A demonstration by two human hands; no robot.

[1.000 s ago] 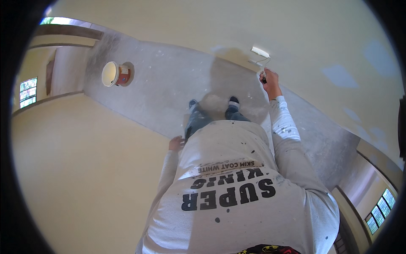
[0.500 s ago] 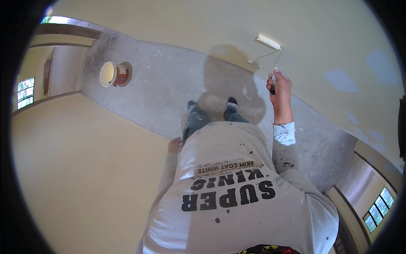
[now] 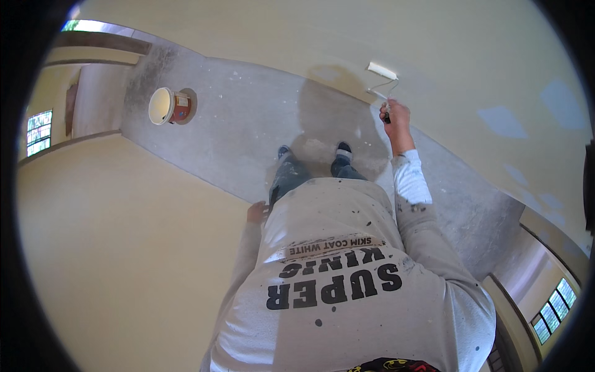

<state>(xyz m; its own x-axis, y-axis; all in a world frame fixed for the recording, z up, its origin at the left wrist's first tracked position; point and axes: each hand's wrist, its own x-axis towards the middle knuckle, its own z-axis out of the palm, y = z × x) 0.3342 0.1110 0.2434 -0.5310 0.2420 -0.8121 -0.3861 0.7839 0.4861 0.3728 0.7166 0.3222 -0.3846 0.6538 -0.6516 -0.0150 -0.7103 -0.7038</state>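
My right hand (image 3: 398, 116) is closed around the dark handle of a paint roller (image 3: 382, 70). The roller's pale sleeve rests on or very close to the cream wall (image 3: 458, 56), a little above where the wall meets the floor; contact is hard to judge. A thin wire frame links sleeve and handle. By my left thigh hangs my left hand (image 3: 256, 212), its fingers mostly hidden against my trousers, and nothing held shows there.
A paint bucket (image 3: 181, 108) with a white rim and red label stands on the grey concrete floor (image 3: 248, 99), ahead to the left. Another cream wall (image 3: 124, 235) runs along my left. Barred windows (image 3: 553, 310) show at both sides. My shadow falls on floor and wall.
My right hand has moved left with the roller. The sleeve has shifted left and slightly down toward the wall's foot. My left hand has stayed by my thigh.
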